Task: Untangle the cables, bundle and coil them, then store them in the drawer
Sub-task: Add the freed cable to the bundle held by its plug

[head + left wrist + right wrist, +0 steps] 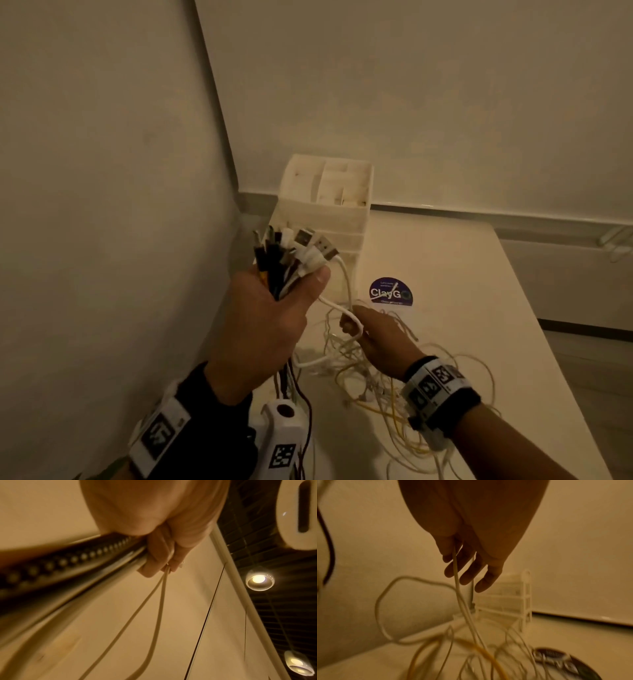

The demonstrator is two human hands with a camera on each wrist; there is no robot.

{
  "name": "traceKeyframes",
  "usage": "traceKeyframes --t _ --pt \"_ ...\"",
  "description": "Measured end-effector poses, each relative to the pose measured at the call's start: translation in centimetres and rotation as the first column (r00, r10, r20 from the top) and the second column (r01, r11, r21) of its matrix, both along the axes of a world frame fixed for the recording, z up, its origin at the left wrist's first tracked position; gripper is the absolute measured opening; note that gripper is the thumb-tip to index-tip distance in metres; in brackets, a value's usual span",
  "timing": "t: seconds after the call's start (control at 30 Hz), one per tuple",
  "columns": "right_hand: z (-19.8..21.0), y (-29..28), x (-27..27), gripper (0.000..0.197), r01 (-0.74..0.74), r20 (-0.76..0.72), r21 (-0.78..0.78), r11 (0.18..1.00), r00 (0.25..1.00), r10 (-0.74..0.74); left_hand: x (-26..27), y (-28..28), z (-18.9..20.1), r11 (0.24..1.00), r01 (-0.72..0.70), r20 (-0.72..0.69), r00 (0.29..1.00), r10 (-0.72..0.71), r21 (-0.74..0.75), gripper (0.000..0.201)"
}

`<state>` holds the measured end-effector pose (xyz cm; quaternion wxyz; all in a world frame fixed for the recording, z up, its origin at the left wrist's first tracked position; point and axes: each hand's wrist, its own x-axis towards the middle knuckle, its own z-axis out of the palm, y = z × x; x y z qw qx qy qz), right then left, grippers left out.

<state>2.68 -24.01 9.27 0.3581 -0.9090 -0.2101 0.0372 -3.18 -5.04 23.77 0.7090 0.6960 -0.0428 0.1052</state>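
Observation:
My left hand [270, 308] is raised in front of the drawer unit [325, 212] and grips a bundle of cable ends [291, 253], black and white plugs sticking up out of the fist. In the left wrist view the fingers [159, 558] curl round the cables [137, 608], which hang below. My right hand [371, 334] is lower and to the right, pinching a loop of thick white cable [352, 318] that runs up to the bundle. Under it a tangle of thin white and yellow cables [394, 394] lies on the table. The same white cable [456, 577] crosses my right fingers [471, 568].
The white drawer unit [510, 596] stands in the corner against the walls, with open compartments on top. A round purple sticker [390, 293] is on the white table [462, 274] beside it. The table's right edge drops to the floor.

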Motion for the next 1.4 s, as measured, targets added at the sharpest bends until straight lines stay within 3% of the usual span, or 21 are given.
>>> traceKeyframes --t 0.1,0.2,0.27,0.3,0.37,0.4,0.5,0.57,0.63,0.7,0.8,0.87,1.13,1.27,1.4 --pt "-2.6 -0.3 0.4 0.015 0.073 -0.076 0.037 0.997 0.995 -0.07 -0.5 2.0 1.5 0.989 -0.024 0.08 0.996 0.036 -0.145 0.027" --pt "-2.4 -1.2 1.1 0.018 0.151 -0.078 0.065 0.986 0.986 -0.146 -0.9 4.4 1.7 0.978 -0.095 0.098 0.989 0.115 -0.187 0.028" --pt "-0.4 -2.0 1.7 0.019 0.279 -0.042 0.252 0.927 0.96 -0.277 -1.1 6.1 0.8 0.978 -0.195 0.007 0.981 0.196 -0.076 0.031" --pt "1.1 -2.4 1.9 0.02 0.334 -0.044 0.384 0.861 0.938 -0.344 -1.2 6.9 0.1 0.968 -0.242 -0.043 0.969 0.245 0.059 0.032" --pt "4.9 -2.9 1.8 0.022 0.371 -0.067 0.575 0.729 0.91 -0.41 -1.7 7.8 -1.2 0.888 -0.293 -0.074 0.938 0.339 0.355 0.023" --pt "6.7 -3.1 1.7 0.022 0.355 -0.054 0.609 0.709 0.911 -0.41 -2.1 8.0 -1.6 0.832 -0.322 -0.05 0.922 0.384 0.451 0.018" --pt "10.9 -3.6 1.3 0.017 0.298 0.066 0.495 0.816 0.924 -0.377 -3.3 8.3 -1.7 0.725 -0.486 0.103 0.857 0.505 0.489 0.018" --pt "12.6 -3.9 0.9 0.012 0.284 0.13 0.462 0.841 0.916 -0.38 -4.1 8.3 -0.5 0.726 -0.563 0.188 0.823 0.535 0.396 0.015" --pt "14.1 -3.9 0.3 0.011 0.24 0.177 0.515 0.823 0.91 -0.376 -4.9 7.8 0.8 0.809 -0.53 0.242 0.845 0.477 0.253 0.017" --pt "15.7 -3.0 0.1 0.009 0.178 0.235 0.481 0.858 0.917 -0.322 -5.4 6.6 2.0 0.91 -0.381 0.262 0.906 0.332 0.165 0.021" --pt "17.9 -0.7 -0.2 0.01 0.048 0.256 0.146 0.988 0.963 -0.084 -4.6 4.4 2.7 0.961 -0.192 0.238 0.961 0.142 0.199 0.017" --pt "18.6 0.8 -1.3 0.01 -0.07 0.235 0.022 0.997 0.97 0.063 -3.7 3.4 2.7 0.954 -0.151 0.221 0.971 0.094 0.257 0.016" --pt "18.3 3.4 -7.6 0.014 -0.038 0.069 0.445 0.894 0.998 0.008 -3.7 1.5 0.8 0.955 -0.054 0.079 0.996 0.033 0.291 0.013" --pt "15.3 2.4 -10.0 0.018 -0.023 -0.07 0.454 0.891 0.996 0.062 -4.1 3.2 1.3 0.978 -0.125 0.07 0.991 0.115 0.166 0.007" --pt "11.0 0.4 -12.9 0.026 0.015 -0.225 0.443 0.897 0.97 0.095 -5.2 4.6 1.8 0.966 -0.098 0.057 0.995 0.087 0.24 0.018"
